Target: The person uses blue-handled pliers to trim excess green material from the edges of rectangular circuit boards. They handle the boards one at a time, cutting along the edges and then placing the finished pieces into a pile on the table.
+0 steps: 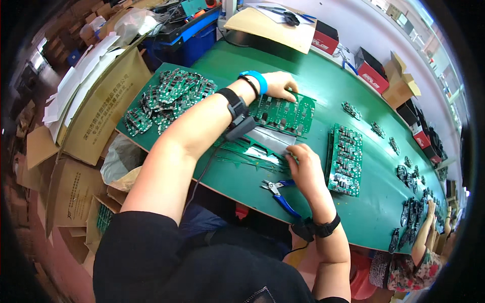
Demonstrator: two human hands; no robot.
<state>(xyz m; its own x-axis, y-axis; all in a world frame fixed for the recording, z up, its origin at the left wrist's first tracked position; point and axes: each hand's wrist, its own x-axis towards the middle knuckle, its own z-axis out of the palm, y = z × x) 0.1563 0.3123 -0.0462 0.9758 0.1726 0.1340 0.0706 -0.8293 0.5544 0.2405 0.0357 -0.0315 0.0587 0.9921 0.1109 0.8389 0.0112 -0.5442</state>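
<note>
My left hand grips the far edge of a green circuit board panel, thumb over its component side. Below the panel lies a shiny grey strip; whether it is fixed to the table I cannot tell. My right hand is closed, its bent fingertips at the strip's right end; what they pinch is hidden. Thin green board offcuts lie along the strip's near side. Blue-handled side cutters rest with jaws apart, left of my right wrist. A stack of circuit board panels stands to the right.
Loose circuit boards are heaped on the green table at left. Small assemblies sit along the right side. Cardboard boxes flank the left edge. Another person's arm reaches in at far right.
</note>
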